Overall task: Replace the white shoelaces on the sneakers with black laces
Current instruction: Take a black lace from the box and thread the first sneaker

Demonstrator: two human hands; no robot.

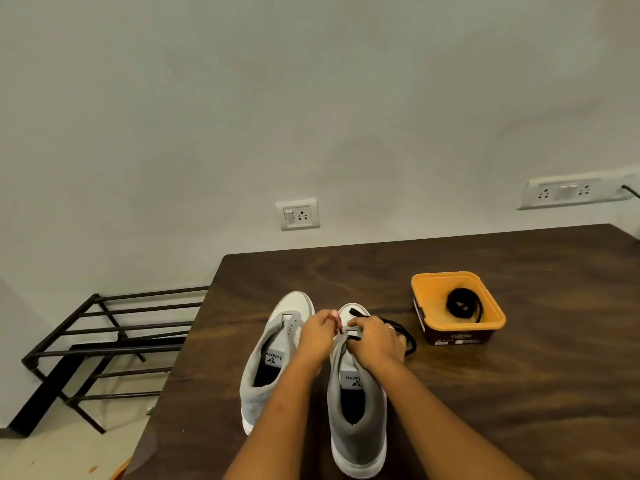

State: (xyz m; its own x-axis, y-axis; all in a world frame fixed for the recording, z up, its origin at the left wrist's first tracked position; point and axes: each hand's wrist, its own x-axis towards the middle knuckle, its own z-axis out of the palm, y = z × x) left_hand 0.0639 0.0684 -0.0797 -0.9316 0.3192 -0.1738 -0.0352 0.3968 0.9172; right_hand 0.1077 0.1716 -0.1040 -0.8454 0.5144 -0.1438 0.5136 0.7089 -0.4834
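- We are at the lacing step: no white lace shows on either shoe, and a black lace (408, 336) runs across the toe end of the grey sneaker (356, 414) at lower centre.
- Our left hand (320, 336) and right hand (375, 341) sit close together over its front eyelets. The right hand curls on the black lace; we cannot tell what the left pinches.
- The other sneaker (270, 362) stands just left, unlaced.
- A spare black lace (462, 304) lies coiled in the orange tub (420, 284), right of centre on the table (519, 393).
- Next, we judge, comes feeding the tip through the next eyelet and evening both ends.

Dim, warm, even indoor light; soft shadows; wide-angle bowing at edges; slightly soft focus throughout.
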